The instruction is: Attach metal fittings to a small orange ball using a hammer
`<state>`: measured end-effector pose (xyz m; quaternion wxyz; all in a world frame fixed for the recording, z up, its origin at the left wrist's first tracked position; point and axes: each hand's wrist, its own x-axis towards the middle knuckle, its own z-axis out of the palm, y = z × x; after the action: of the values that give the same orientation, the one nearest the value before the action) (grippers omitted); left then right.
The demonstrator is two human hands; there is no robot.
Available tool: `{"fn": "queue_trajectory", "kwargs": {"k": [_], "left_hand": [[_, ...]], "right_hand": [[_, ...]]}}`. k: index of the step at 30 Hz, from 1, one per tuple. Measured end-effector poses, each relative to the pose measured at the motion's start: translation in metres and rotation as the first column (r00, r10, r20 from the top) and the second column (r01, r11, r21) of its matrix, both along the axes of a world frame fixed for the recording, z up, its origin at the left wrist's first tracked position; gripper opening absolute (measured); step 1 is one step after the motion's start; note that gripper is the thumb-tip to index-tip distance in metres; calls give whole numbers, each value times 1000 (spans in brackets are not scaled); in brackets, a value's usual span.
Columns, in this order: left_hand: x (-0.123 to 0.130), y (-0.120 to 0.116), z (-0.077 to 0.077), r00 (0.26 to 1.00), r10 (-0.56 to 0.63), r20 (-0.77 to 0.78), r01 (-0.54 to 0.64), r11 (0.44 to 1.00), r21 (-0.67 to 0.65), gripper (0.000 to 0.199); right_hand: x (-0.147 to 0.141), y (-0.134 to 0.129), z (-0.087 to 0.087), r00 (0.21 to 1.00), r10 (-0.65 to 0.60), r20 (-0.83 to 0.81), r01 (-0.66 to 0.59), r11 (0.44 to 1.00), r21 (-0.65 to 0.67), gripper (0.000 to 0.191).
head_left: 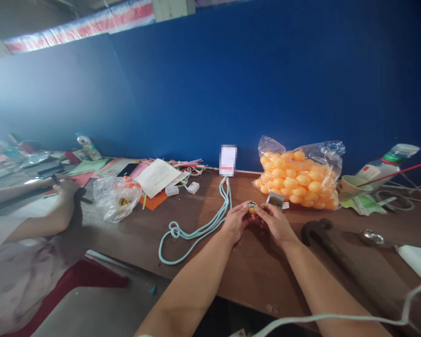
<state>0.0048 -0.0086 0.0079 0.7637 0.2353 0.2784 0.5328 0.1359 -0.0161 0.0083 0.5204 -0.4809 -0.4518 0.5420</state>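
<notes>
Bearings are taken from the held piece, with twelve o'clock toward the blue wall.

Item inspected: a small, rounded, shiny piece, silvery above and yellow below [251, 207], at the centre of the dial, held up between the two hands just over the dark brown, wood-look counter [259, 276]. Its make and fine detail are too small to determine.

Grip: the bare left hand [234, 223] bears on it from nine o'clock, the bare right hand [276, 223] from three. Both are nearly closed, thumbs uppermost, with only the piece's width between the tips. The undersides of the fingers are hidden; which hand carries the load cannot be told.

Surroundings: a small grey-and-white box [275, 200] sits near the right fingers, between two and three o'clock; contact cannot be confirmed. A clear plastic bag of orange balls [299, 180] stands at two. A looped pale-blue cord [192, 232] lies at eight, apart from the hands.

Handling, in this inspector's judgement: the smooth surface may slip, so one hand should anchor while the other's fingertips work. Pressure should be light and even. Work low over the bare counter, and mind the box with the right knuckles.
</notes>
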Motion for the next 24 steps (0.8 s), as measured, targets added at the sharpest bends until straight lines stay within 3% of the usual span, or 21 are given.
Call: {"fn": "queue_trajectory", "kwargs": {"k": [5, 13, 20, 24], "left_hand": [[0, -1, 2, 1000, 14, -5, -14, 1000, -17, 23], [-1, 1, 1, 998, -26, 57, 24, 999, 30, 22], [2, 2, -1, 998, 6, 66, -6, 1000, -12, 17], [2, 6, 0, 992, -25, 121, 30, 999, -42, 16]], "right_hand": [[0, 0, -3, 996, -20, 90, 16, 999, 41, 35], [-2, -1, 3, 1000, -19, 22, 18, 999, 28, 37], [-5, -1, 0, 990, -73, 117, 65, 995, 73, 41], [-1, -2, 10, 971, -114, 208, 94, 990, 106, 41]]}}
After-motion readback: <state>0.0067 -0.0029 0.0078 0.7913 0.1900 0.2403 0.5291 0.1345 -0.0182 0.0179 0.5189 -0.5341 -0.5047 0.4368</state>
